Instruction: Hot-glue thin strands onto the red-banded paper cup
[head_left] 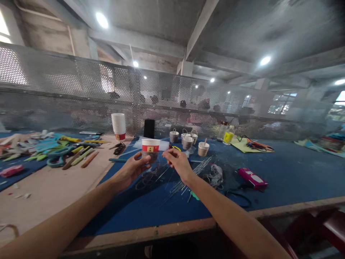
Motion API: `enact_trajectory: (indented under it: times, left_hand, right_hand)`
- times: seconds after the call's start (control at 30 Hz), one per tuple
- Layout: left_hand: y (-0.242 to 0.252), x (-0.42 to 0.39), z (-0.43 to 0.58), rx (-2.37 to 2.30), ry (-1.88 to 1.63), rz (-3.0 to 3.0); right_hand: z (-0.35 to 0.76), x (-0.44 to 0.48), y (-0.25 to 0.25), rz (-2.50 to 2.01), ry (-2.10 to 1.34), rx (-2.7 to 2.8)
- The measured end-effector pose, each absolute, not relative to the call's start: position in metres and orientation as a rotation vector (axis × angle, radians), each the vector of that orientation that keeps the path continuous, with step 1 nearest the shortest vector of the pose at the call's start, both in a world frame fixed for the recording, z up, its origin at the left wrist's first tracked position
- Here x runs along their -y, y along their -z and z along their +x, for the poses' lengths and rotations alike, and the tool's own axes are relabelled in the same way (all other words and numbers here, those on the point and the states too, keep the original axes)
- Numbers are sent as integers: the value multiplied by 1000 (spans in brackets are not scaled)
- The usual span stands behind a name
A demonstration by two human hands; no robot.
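My left hand (134, 167) is closed around a paper cup (151, 145) with a white rim, a red band and a grey covering low down. The cup is upright, above the blue table mat. Beside it, my right hand (178, 161) is closed in a pinch, its fingertips close to the cup's right side; what they hold is too small to make out. Thin wires (185, 180) lie in a loose heap below the right hand, next to a tangle of grey cord (215, 176).
Small grey-wrapped cups (187, 142) and a cup with a stick (203, 149) stand behind. A stack of paper cups (119, 125), a black phone (149, 128) and a yellow-labelled bottle (229, 135) line the back. Scissors (58, 157) lie left; a magenta box (252, 178) lies right.
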State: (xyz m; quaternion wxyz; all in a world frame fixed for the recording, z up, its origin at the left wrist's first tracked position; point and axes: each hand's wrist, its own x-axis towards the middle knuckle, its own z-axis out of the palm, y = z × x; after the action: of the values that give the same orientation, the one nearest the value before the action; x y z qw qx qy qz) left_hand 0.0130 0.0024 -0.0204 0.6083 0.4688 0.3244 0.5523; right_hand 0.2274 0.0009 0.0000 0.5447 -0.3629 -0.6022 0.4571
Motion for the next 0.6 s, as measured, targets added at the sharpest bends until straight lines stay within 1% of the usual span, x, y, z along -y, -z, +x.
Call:
enact_trajectory:
  times: [0.6]
  left_hand:
    - [20,0,17,-654,-1228,1069]
  right_hand:
    - [229,-9,5,-876,-1008,1445]
